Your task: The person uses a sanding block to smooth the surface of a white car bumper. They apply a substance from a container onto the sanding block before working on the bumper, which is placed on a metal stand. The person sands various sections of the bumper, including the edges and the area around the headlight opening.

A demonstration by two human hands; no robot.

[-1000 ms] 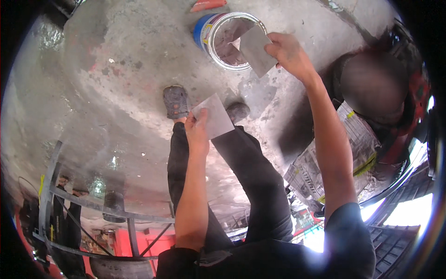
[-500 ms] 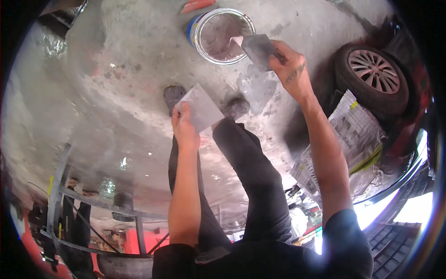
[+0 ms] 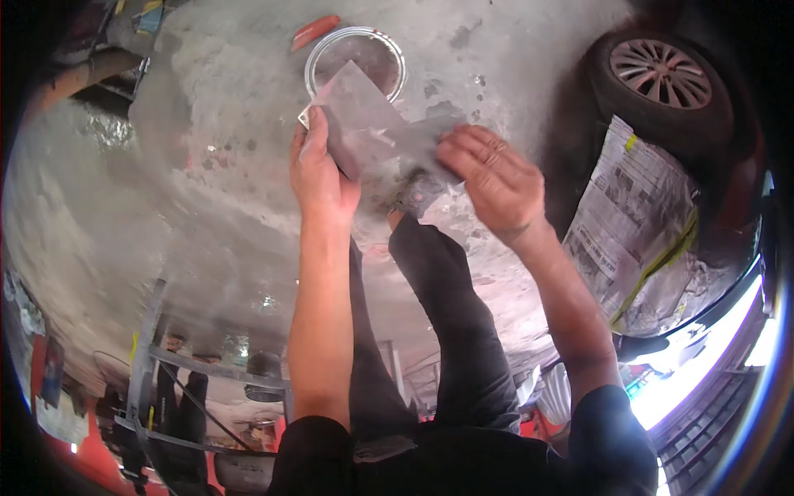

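Observation:
My left hand (image 3: 321, 169) grips a flat, square grey mixing board (image 3: 356, 107) by its near left edge, thumb on top. My right hand (image 3: 500, 182) is closed on a dark, flat putty spreader (image 3: 426, 142), which is blurred. The spreader's blade meets or overlaps the board's right side; whether it presses on it I cannot tell. A small pale smear of putty (image 3: 376, 132) shows on the board near the blade. Just beyond stands an open round tin (image 3: 400, 62) with greyish-pink paste inside, partly covered by the board.
A red strip-like object (image 3: 316, 31) lies on the floor beside the tin. At right is a car wheel (image 3: 662, 78), with newspaper masking (image 3: 628, 219) taped on the car body below it. A metal frame (image 3: 207, 368) stands at lower left. My shoe (image 3: 420, 192) is under the spreader.
My right hand has brought the spreader from over the tin down to the board. My left hand has raised the board, which now overlaps the tin in view. The view has also shifted.

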